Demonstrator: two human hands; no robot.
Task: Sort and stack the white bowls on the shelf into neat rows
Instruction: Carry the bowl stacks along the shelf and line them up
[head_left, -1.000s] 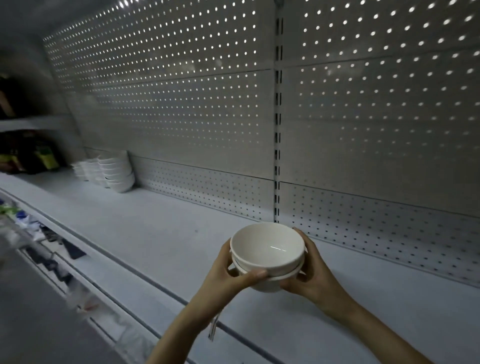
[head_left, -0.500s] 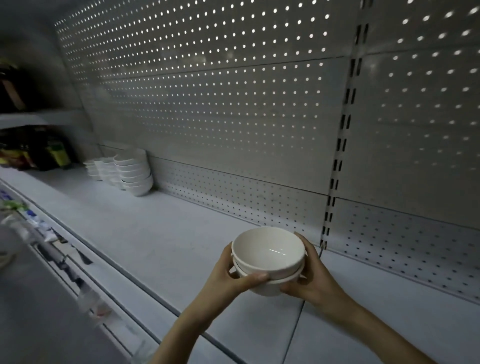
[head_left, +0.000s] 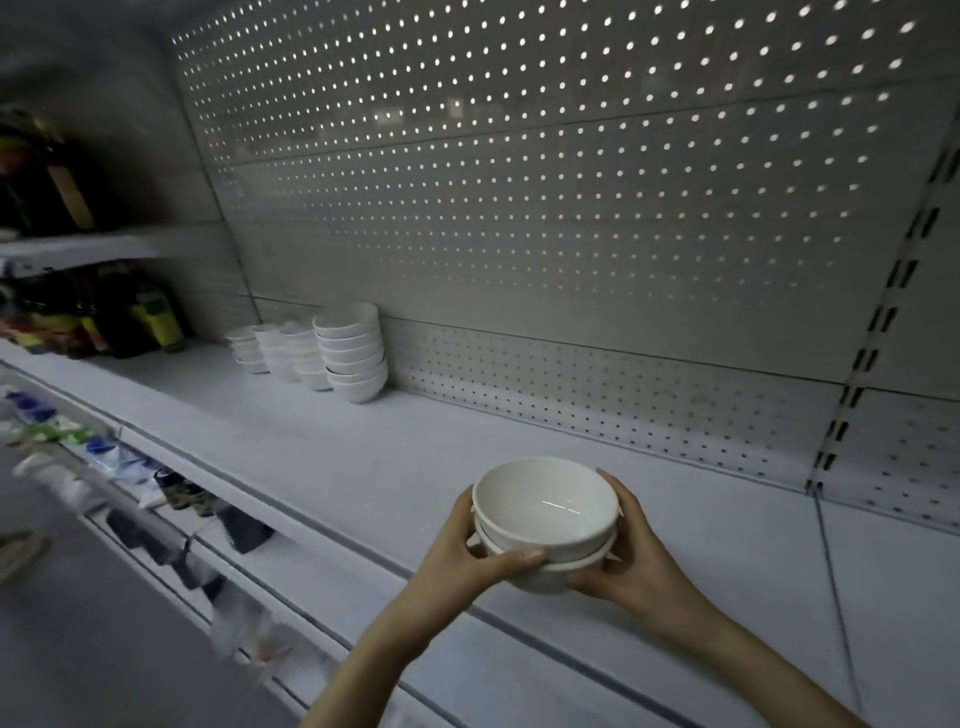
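Two nested white bowls (head_left: 545, 506) are held above the front part of the white shelf (head_left: 363, 467). My left hand (head_left: 467, 551) grips their left side with the thumb across the lower bowl's rim. My right hand (head_left: 631, 556) cups their right side. Far back on the left, against the pegboard, stand several stacks of white bowls in a row; the tallest stack (head_left: 353, 351) is nearest, and the lower stacks (head_left: 278, 351) stand behind it.
A perforated back panel (head_left: 519, 208) runs behind the shelf, with a slotted upright (head_left: 878, 322) at the right. Dark bottles and packets (head_left: 119, 312) fill the shelves at far left. A lower shelf (head_left: 130, 488) holds blurred packaged goods.
The view has shifted left along the shelf: the bowl stacks now appear closer and the slotted upright has slid to the right. Both hands keep the same hold on the nested bowls.
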